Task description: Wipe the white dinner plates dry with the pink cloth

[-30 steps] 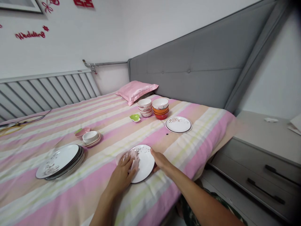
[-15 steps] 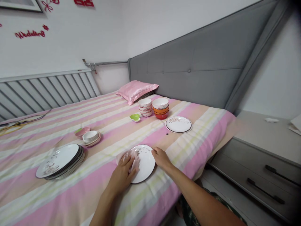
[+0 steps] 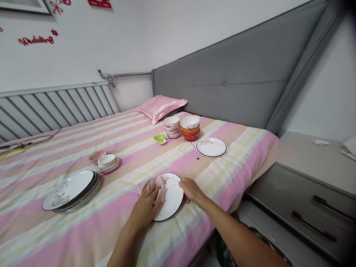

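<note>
A white plate (image 3: 171, 196) with a dark rim and a floral pattern lies near the front edge of the striped bed (image 3: 111, 230). My left hand (image 3: 146, 205) presses a pink cloth (image 3: 158, 185) flat onto the plate's left side, fingers curled over the cloth. My right hand (image 3: 189, 190) grips the plate's right rim, thumb on top and fingers underneath.
A stack of white plates (image 3: 72, 191) lies at the left, small saucers (image 3: 107, 162) behind it. Two stacks of bowls (image 3: 182, 128), a green dish (image 3: 160, 139) and one plate (image 3: 211, 147) stand farther back. Pink pillow (image 3: 161, 105), grey headboard, grey nightstand (image 3: 306, 174) at right.
The plate has shifted slightly toward me and its right edge looks raised a little by my right hand. My left hand with the cloth stays on the plate.
</note>
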